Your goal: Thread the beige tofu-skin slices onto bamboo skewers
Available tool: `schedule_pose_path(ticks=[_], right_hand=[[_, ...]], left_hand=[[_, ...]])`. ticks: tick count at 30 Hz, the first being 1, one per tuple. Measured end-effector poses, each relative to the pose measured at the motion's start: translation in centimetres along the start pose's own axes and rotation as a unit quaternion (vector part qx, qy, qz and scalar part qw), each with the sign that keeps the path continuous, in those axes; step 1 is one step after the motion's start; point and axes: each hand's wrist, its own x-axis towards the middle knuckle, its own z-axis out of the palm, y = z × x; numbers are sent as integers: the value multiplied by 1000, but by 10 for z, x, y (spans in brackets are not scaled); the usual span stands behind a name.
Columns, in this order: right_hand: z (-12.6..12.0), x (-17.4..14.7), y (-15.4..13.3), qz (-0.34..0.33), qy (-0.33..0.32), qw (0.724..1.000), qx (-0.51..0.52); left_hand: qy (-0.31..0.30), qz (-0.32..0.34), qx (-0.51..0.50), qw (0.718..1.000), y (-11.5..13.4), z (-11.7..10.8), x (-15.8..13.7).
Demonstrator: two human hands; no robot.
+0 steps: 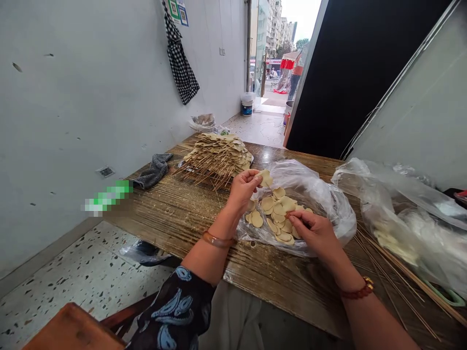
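Note:
My left hand (pixel 243 188) is closed, its thumb and fingers pinching a few thin, pale yellow slices (pixel 266 178) above the plastic bag. Lower and to the right, the fingertips of my right hand (pixel 313 230) are pinched at the edge of a loose pile of the same slices (pixel 279 210). What they grip, possibly one slice, is partly hidden. The pile lies on an opened clear plastic bag (pixel 337 206) on the wooden table. Beyond my left hand, a tall heap of skewered slices (pixel 221 153) has its sticks pointing toward me.
Loose bamboo skewers (pixel 396 277) lie at the table's right, beside another clear bag (pixel 404 214) with pale contents. A dark grey cloth (pixel 155 170) rests at the left edge of the wooden table (pixel 171 214). A wooden stool (pixel 75 330) stands at lower left.

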Motion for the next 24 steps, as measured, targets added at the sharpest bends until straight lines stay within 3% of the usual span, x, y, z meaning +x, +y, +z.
schedule_pose_path(ticks=[14, 24], right_hand=[[-1, 0, -2, 2, -3, 1000, -16], [3, 1, 1, -5, 10, 1000, -16]], left_hand=[[14, 28, 5, 1000, 0, 2, 0], [-17, 55, 66, 996, -1, 5, -2]])
